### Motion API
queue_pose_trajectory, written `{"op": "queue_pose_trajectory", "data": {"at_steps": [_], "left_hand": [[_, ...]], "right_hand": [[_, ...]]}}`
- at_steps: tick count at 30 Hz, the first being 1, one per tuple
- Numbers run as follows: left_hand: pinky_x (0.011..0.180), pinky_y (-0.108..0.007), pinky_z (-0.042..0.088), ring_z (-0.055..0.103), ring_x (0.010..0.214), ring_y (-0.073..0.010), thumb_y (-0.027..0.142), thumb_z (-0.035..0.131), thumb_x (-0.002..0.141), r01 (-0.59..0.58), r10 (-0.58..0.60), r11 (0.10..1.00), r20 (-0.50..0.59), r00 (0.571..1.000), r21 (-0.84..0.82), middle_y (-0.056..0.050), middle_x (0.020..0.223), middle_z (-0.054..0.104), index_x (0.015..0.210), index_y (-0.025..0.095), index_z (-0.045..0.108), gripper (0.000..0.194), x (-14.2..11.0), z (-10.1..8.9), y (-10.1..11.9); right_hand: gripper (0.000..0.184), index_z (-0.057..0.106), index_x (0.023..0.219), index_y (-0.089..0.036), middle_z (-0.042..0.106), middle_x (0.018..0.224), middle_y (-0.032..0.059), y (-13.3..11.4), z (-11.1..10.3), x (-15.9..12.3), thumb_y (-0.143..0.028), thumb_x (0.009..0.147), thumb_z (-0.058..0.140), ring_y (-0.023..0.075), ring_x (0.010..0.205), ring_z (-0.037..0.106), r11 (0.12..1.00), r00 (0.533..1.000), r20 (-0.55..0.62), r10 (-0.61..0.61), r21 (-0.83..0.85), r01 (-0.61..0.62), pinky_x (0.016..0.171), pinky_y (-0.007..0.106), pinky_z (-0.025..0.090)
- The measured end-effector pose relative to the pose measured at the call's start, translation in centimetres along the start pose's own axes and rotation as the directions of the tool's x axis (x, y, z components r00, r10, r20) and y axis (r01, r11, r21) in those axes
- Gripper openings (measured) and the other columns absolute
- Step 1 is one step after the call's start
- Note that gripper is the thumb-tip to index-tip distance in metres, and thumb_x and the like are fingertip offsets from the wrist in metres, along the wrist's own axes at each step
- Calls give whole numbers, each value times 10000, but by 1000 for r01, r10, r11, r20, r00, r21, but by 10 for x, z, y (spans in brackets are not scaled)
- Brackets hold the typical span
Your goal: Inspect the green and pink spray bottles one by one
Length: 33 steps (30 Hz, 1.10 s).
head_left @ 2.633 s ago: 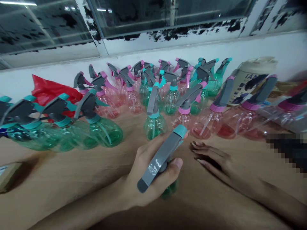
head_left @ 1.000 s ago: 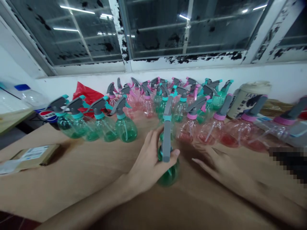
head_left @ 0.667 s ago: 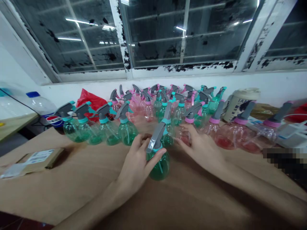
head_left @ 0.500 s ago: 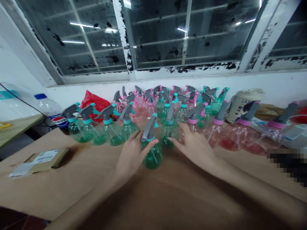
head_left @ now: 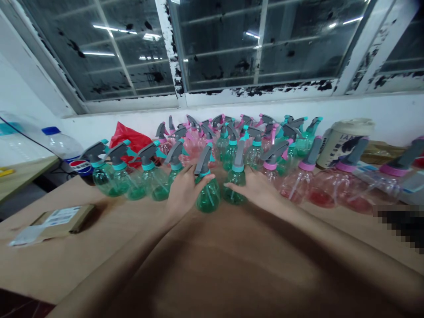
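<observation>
Peeling window frames [head_left: 171, 53] and a pale wall [head_left: 141, 120] back a brown tabletop [head_left: 212, 265], on which spray bottles with grey trigger heads are arranged. Left hand [head_left: 182, 190] grips the first green spray bottle [head_left: 208, 196], thumb and fingers closed narrowly about its neck and upper body. Right hand [head_left: 261, 190] curls around the second green spray bottle [head_left: 236, 198], just to the right, with its thumb across the near side. Both bottles are upright at the middle of the near line, apart from each other; the first sits slightly nearer; whether its base bears on the surface cannot be told.

As to progress, four green bottles [head_left: 159, 190] at left and four pink bottles [head_left: 319, 192] at right stand free of the hands, whereas the middle pair is in hand; the line appears largely formed, its centre unsettled. A mixed cluster [head_left: 229, 154] occupies the far side, between a red bag [head_left: 127, 139] and a printed container [head_left: 342, 143]; a flat parcel [head_left: 62, 221] lies near left
</observation>
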<state>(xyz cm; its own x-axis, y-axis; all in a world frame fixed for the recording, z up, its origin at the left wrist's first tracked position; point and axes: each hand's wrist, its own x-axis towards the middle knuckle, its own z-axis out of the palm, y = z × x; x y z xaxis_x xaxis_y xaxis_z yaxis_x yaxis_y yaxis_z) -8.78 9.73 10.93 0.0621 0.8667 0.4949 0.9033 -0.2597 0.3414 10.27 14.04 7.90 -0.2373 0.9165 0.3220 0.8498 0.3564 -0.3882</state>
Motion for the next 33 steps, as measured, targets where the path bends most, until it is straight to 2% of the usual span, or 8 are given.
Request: {"op": "queue_pose_trajectory", "data": {"at_steps": [6, 11, 17, 21, 25, 27, 29, 33], "left_hand": [[821, -366, 472, 628, 880, -248, 406, 521, 851, -3, 2, 999, -34, 999, -33, -100, 1017, 628, 1038, 150, 581, 322, 13, 14, -7], [801, -344, 494, 641, 878, -232, 387, 532, 848, -14, 11, 996, -38, 999, -93, -84, 992, 659, 1055, 162, 580, 310, 25, 24, -16], [853, -416, 472, 630, 911, -269, 329, 549, 837, 1, -8, 994, -59, 998, -108, -118, 984, 648, 975, 129, 609, 251, 32, 26, -16], [918, -405, 453, 584, 1053, -256, 319, 551, 837, -7, -4, 990, -77, 997, -138, -102, 1149, 601, 1199, 182, 496, 391, 12, 19, -11], [962, -417, 433, 480, 1207, -252, 331, 524, 855, -23, 7, 980, -79, 997, -196, -99, 1314, 505, 1348, 235, 336, 536, -29, 3, 4], [923, -423, 469, 532, 1151, -247, 373, 553, 836, 32, -36, 939, -4, 999, -342, -86, 1260, 554, 1400, 270, 234, 656, -49, -3, 15], [923, -439, 469, 564, 1106, -245, 413, 580, 810, 54, -3, 898, 117, 993, -436, -90, 1246, 567, 1402, 266, 227, 704, -62, -6, 30], [1017, -508, 355, 432, 1235, -301, 468, 666, 721, 7, 135, 916, 326, 936, -402, -94, 1378, 438, 1372, 281, 288, 775, -65, -3, 62]], "right_hand": [[673, 518, 1147, -143, 649, 1008, 160, 4, -17, -23, -656, 710, 517, 357, 896, 624, 997, 994, 89, -59, 62, 53, 661, 462, 499], [664, 506, 1141, -167, 648, 1000, 130, 4, -24, -55, -673, 710, 503, 349, 893, 628, 992, 993, 83, -81, 101, 72, 661, 465, 507], [692, 514, 1116, -153, 644, 982, 137, 0, -30, -90, -718, 724, 435, 364, 887, 627, 998, 997, 35, -66, 17, 66, 679, 494, 509], [800, 460, 1203, -113, 614, 1069, 178, 3, -31, -96, -745, 717, 398, 369, 861, 632, 998, 999, 4, -55, -41, 55, 644, 493, 519], [903, 456, 1220, -70, 573, 1139, 230, 7, -30, -96, -791, 684, 365, 369, 797, 645, 993, 998, -20, -52, -110, 49, 580, 485, 524], [938, 458, 1222, -61, 573, 1133, 237, 7, -28, -97, -811, 666, 356, 363, 767, 650, 989, 998, -28, -63, -138, 59, 550, 477, 523], [923, 480, 1196, -68, 592, 1089, 227, 6, -27, -101, -814, 670, 343, 354, 734, 654, 984, 997, -34, -74, -163, 67, 523, 469, 520], [798, 526, 1102, -101, 616, 1003, 176, 1, -23, -115, -773, 729, 309, 302, 617, 658, 981, 994, -6, -107, -166, 104, 444, 430, 507]]}}
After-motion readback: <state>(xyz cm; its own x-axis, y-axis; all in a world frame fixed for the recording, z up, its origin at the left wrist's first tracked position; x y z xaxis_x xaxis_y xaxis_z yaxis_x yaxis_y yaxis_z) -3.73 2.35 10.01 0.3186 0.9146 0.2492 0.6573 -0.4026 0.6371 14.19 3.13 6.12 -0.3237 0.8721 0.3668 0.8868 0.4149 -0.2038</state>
